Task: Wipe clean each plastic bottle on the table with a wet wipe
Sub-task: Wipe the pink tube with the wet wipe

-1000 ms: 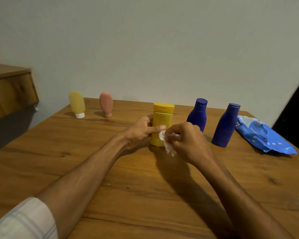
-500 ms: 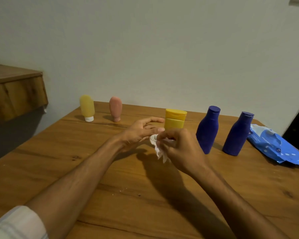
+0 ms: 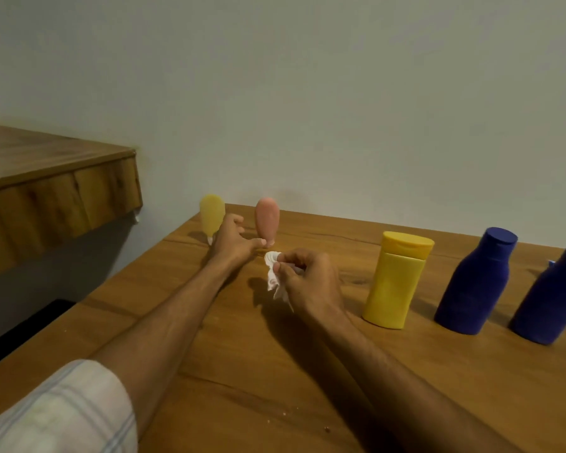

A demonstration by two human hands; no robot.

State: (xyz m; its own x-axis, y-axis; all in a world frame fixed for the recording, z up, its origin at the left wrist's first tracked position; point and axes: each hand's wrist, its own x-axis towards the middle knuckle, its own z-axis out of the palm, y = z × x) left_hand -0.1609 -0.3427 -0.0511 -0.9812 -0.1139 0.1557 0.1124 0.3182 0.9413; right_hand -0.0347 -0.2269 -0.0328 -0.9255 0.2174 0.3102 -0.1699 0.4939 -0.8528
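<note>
Several plastic bottles stand on the wooden table (image 3: pixel 242 387). A pale yellow tube (image 3: pixel 211 215) and a pink tube (image 3: pixel 267 220) stand on their caps at the far left. A yellow flip-top bottle (image 3: pixel 394 279) and two dark blue bottles (image 3: pixel 477 282) (image 3: pixel 551 299) stand to the right. My left hand (image 3: pixel 232 243) reaches out between the two tubes, fingers spread and holding nothing, its thumb near the pink tube's cap. My right hand (image 3: pixel 307 279) pinches a crumpled white wet wipe (image 3: pixel 273 273) just left of the yellow bottle.
A wooden shelf or desk edge (image 3: pixel 59 191) juts out at the left, above a dark floor gap. A plain wall runs behind the table. A blue sliver of a pack (image 3: pixel 551 263) shows behind the right blue bottle.
My left hand let go of the yellow flip-top bottle and moved left toward the two tubes. My right hand with the wipe came off that bottle and followed. The view swung left.
</note>
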